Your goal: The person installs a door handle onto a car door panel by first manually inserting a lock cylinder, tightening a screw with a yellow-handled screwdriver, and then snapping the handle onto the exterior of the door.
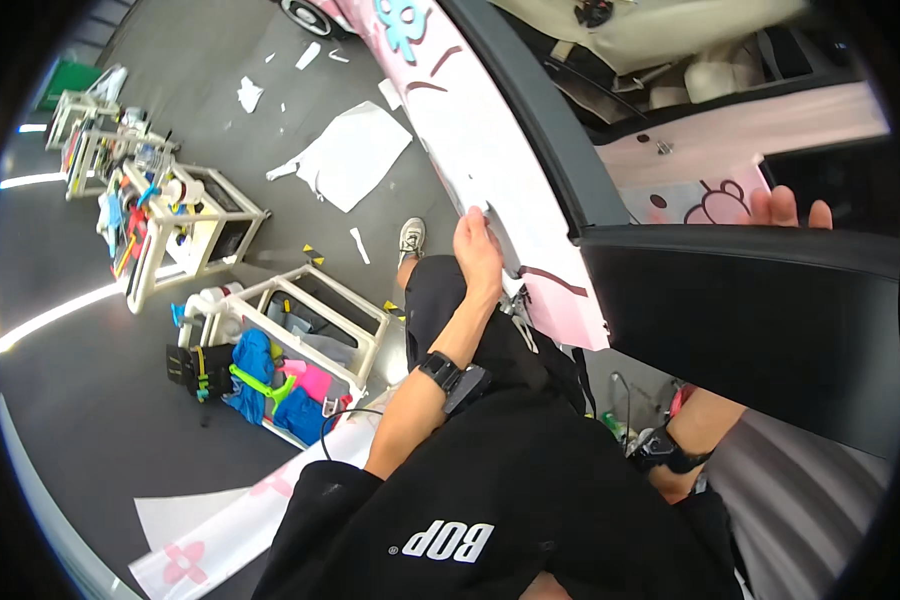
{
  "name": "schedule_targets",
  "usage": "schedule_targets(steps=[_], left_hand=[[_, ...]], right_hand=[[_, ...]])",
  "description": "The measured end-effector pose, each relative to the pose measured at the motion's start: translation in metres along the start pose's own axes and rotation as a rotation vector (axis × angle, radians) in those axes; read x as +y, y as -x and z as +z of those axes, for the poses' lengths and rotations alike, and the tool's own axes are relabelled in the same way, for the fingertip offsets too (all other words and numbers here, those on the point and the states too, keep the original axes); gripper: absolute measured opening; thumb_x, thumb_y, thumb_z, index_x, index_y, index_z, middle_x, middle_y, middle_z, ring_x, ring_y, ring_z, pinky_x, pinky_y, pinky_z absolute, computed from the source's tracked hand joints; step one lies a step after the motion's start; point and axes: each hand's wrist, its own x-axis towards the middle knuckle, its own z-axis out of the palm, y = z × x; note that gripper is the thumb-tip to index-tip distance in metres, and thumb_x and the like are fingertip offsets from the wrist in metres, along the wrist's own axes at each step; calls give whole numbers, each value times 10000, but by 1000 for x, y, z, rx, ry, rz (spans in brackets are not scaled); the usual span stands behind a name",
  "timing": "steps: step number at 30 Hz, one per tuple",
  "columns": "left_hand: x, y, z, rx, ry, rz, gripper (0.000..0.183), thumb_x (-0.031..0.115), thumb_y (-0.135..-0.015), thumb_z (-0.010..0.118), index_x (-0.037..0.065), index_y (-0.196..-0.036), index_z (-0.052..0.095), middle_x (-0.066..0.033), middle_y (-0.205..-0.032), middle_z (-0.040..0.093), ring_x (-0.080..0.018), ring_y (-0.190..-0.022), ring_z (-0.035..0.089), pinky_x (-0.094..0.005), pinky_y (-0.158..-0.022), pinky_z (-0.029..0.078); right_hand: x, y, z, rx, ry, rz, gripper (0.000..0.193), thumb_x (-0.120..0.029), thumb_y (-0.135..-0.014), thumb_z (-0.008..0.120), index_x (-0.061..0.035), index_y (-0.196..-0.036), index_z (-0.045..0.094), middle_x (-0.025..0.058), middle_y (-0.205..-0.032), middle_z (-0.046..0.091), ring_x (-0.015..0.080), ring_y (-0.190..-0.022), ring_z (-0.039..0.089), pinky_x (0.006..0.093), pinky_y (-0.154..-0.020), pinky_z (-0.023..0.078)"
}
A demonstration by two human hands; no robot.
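My left hand (480, 258) is closed at the outer face of a car door (485, 130) covered in white and pink printed film. Its fingertips press together beside the grey door handle (502, 240), and whatever they grip is hidden. My right forearm (705, 435) passes behind the door's black upper panel (750, 295). Beyond that panel's far edge, a few fingertips of my right hand (788, 208) stick up, straight and apart. The panel hides the palm.
Cut white sheets (355, 160) and scraps lie on the grey floor. White-framed carts (195, 235) with tools stand left; a nearer cart (315, 300) carries blue and pink items. Printed film (215, 545) trails at lower left. The car's interior (705, 75) shows at upper right.
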Motion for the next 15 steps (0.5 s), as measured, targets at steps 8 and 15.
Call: schedule_targets(steps=[8, 15], left_hand=[[1, -15, 0, 22, -60, 27, 437, 395, -1072, 500, 71, -779, 494, 48, -595, 417, -62, -500, 376, -277, -452, 302], [8, -11, 1, -10, -106, -17, 436, 414, -1062, 505, 53, -819, 515, 26, -612, 439, -80, -508, 422, -283, -464, 355]], right_hand=[[-16, -22, 29, -233, -200, 83, 369, -294, -931, 660, -46, -1204, 668, 154, -1086, 674, 278, -985, 643, 400, -887, 511], [-29, -32, 51, -392, -300, 122, 371, -300, -948, 635, -44, -1215, 658, 152, -1101, 661, 276, -1007, 630, 407, -912, 503]])
